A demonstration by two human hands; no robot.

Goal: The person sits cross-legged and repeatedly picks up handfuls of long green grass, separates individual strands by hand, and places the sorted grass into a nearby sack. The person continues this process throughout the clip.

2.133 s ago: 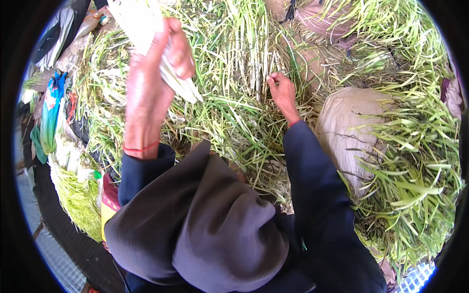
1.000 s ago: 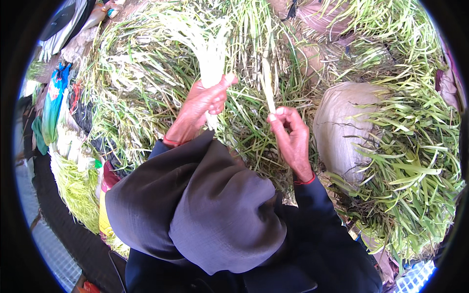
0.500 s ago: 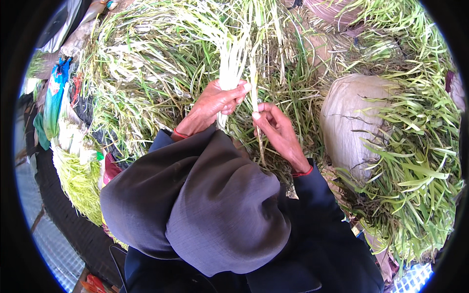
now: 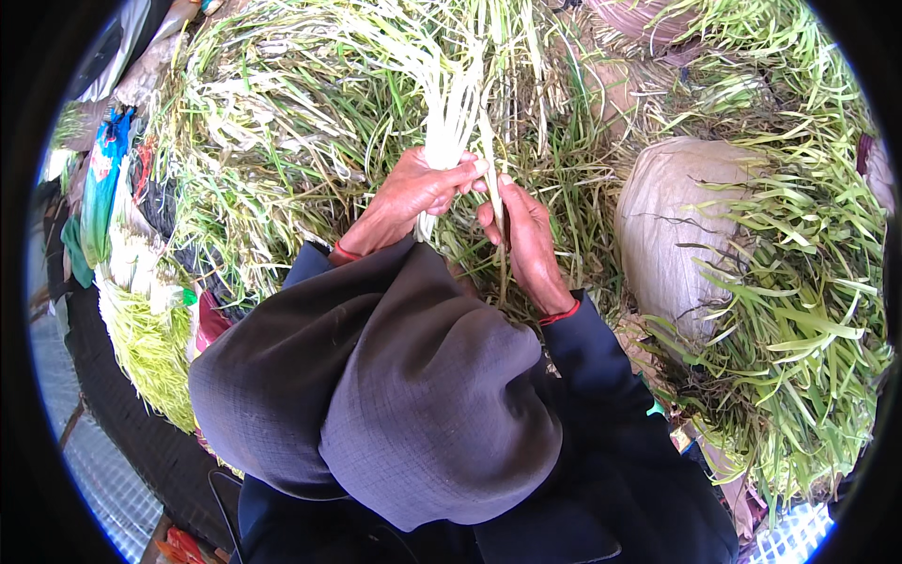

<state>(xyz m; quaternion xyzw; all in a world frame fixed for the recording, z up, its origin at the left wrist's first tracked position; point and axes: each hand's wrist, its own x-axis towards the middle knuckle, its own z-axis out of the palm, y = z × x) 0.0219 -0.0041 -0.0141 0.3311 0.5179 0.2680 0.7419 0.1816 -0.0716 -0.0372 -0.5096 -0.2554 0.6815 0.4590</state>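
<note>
My left hand (image 4: 406, 193) is closed around a bunch of long leafy greens (image 4: 449, 124) with white stems, their leaves fanning away at the far side. Beside that bunch a single stalk (image 4: 488, 143) stands a little apart, with the left thumb tip against it. My right hand (image 4: 528, 240) pinches this stalk just below the left thumb, and a thin brownish strip hangs below the fingers. Under both hands spreads a heap of loose greens (image 4: 310, 122), some of it withered.
On the right, a pale cloth bundle (image 4: 672, 216) lies against another large pile of greens (image 4: 799, 329). Tied light-green bunches (image 4: 146, 348) and a blue plastic bag (image 4: 103, 193) are at the left. Dark grey cloth (image 4: 423, 404) covers the near middle.
My right hand has moved up along the single stalk, closer to the left thumb. The left hand keeps its hold on the bunch, almost unmoved.
</note>
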